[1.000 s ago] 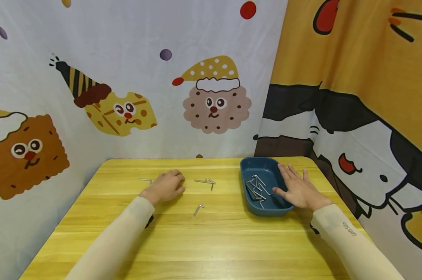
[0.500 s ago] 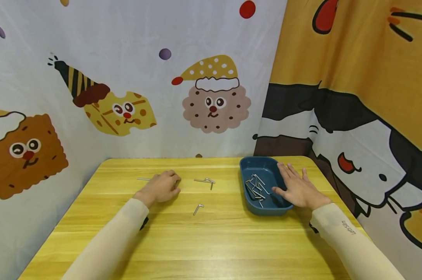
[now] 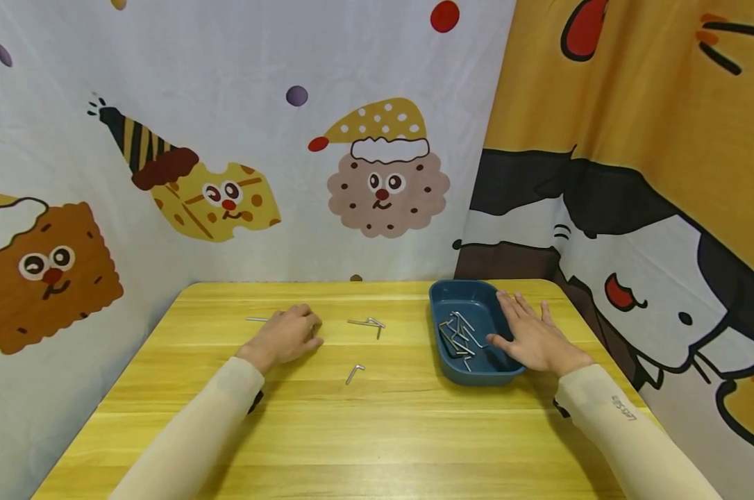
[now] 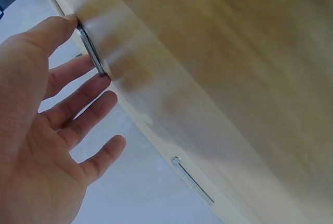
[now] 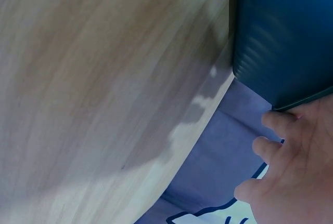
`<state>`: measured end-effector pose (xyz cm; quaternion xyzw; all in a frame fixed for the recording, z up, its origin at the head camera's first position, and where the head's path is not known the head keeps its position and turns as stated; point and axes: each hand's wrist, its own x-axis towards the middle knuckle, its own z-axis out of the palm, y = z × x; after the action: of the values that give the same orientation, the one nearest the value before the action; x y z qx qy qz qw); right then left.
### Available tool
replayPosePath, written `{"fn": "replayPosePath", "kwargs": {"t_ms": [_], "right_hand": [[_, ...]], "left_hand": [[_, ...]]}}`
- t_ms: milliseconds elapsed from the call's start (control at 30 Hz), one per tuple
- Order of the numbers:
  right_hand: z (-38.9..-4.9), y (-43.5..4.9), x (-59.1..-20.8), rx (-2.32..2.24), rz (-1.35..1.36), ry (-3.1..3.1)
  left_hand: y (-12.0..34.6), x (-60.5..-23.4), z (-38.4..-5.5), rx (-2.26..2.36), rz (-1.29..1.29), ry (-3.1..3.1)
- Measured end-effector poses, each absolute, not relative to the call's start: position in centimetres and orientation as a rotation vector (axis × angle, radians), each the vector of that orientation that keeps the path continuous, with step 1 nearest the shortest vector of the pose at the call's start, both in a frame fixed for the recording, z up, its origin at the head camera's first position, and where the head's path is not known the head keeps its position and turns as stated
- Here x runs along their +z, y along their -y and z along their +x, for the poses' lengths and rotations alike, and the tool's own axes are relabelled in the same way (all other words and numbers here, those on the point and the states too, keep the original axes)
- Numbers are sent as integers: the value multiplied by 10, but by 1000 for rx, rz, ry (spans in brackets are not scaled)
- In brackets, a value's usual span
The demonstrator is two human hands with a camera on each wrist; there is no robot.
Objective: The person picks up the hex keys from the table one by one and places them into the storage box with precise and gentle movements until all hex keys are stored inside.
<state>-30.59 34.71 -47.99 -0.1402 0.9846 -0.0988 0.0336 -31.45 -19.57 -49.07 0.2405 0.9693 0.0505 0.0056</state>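
Observation:
My left hand [image 3: 283, 337] is low over the left part of the table. In the left wrist view its thumb and fingertips pinch a short metal hex key [image 4: 91, 50] by its two ends, at table level. Left of that hand lies another hex key [image 3: 255, 319], partly covered by it in the head view. My right hand [image 3: 536, 342], fingers spread and fairly straight, rests on the right rim of a blue plastic bin [image 3: 477, 379]. Several hex keys [image 3: 458, 335] lie jumbled inside the bin. In the right wrist view the fingers touch the bin's outer side.
Between the left hand and the bin, two hex keys [image 3: 367, 323] lie crossed or touching. A single hex key [image 3: 355, 373] lies nearer the front. The wooden table [image 3: 377, 444] ends at a patterned curtain [image 3: 246, 104] behind and on the right.
My left hand has shifted slightly left along the table, covering part of the hex key there, then stayed nearly still. My right hand and the bin have not moved.

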Motion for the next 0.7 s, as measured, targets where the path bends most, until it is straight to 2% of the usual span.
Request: {"fn": "replayPosePath", "kwargs": {"t_ms": [700], "right_hand": [[-307, -350, -480, -305, -429, -3035]], "left_hand": [[195, -490, -314, 32, 824, -3060]]}}
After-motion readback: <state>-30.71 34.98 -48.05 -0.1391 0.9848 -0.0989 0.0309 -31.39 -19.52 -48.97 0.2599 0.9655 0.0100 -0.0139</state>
